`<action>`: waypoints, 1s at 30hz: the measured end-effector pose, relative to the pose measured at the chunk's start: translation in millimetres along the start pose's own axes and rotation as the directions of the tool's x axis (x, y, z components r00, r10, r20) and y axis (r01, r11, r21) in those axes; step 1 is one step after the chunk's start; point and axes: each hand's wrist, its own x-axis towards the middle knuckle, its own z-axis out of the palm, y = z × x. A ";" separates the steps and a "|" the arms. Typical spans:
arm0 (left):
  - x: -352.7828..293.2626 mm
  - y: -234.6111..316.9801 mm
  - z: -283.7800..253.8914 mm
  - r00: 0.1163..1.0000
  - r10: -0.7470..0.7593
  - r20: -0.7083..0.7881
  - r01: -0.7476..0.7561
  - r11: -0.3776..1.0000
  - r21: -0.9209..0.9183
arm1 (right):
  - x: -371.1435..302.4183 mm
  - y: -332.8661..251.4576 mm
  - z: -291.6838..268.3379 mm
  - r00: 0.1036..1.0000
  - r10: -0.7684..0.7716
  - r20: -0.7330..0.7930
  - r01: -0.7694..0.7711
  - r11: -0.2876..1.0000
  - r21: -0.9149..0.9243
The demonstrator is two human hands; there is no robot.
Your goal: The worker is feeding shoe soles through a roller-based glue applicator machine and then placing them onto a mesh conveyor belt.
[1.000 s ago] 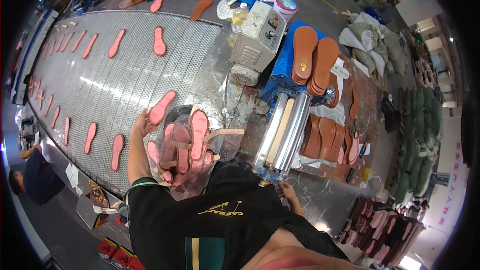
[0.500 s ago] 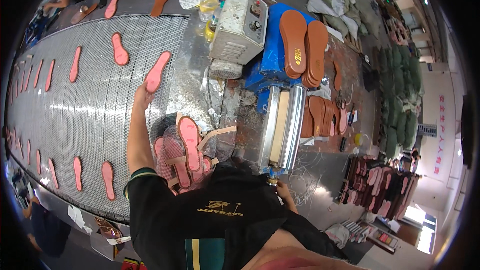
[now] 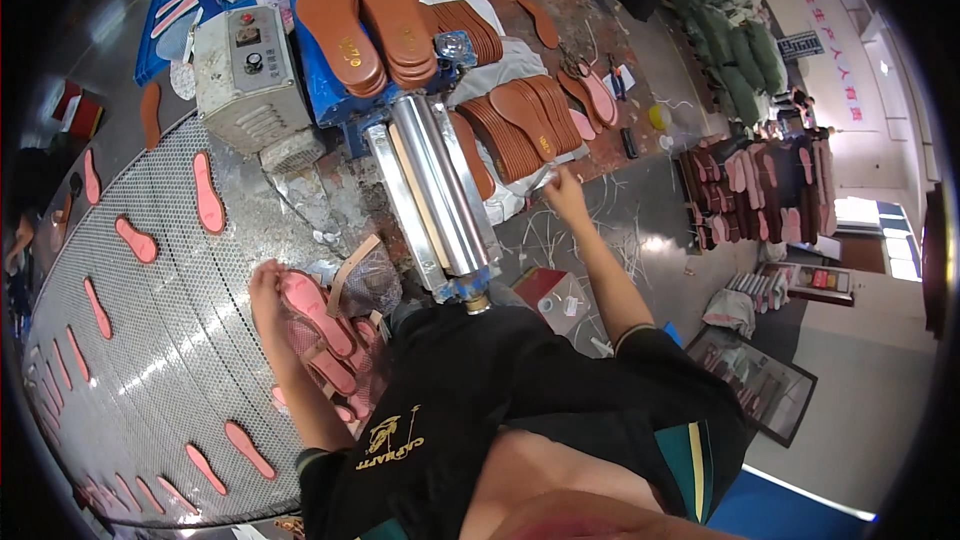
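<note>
Fingers extended, my left hand (image 3: 266,292) is beside the end of a pink insole with a brown edge (image 3: 318,312). That insole lies on top of a pile with mesh and beige straps, between the conveyor and my body. Whether the fingertips touch it is hard to tell. My right hand (image 3: 566,192) reaches to the table's near edge, beside a fanned stack of brown insoles (image 3: 524,125). Its fingers are curled by a small shiny thing too unclear to name. Between my arms stands a roller machine with a steel roller (image 3: 440,185).
On the left, a mesh conveyor (image 3: 180,310) carries several spaced pink insoles. Brown insoles (image 3: 345,35) are piled on the blue machine housing beside a grey control box (image 3: 250,80). Scissors (image 3: 578,65) and a black object (image 3: 629,143) lie on the table; trimmings litter the floor.
My view has turned right. My left hand has let go of a pink insole on the conveyor and come back to the pile. My right hand has moved from the roller's end to the brown stacks.
</note>
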 end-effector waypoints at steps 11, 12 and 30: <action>-151.3 -52.0 145.5 0.988 -0.112 -0.103 0.091 0.977 -0.193 | 92.7 7.7 10.1 1.000 -0.018 -0.001 0.017 0.942 -0.335; -151.2 -50.0 146.8 0.987 -0.098 -0.126 0.073 0.980 -0.187 | 96.8 7.9 12.3 0.999 -0.033 0.008 0.034 0.949 -0.315; -124.7 124.9 224.3 0.873 0.304 0.381 -0.479 0.680 0.555 | 43.7 -123.5 -50.2 0.714 -0.697 0.063 0.611 0.664 0.431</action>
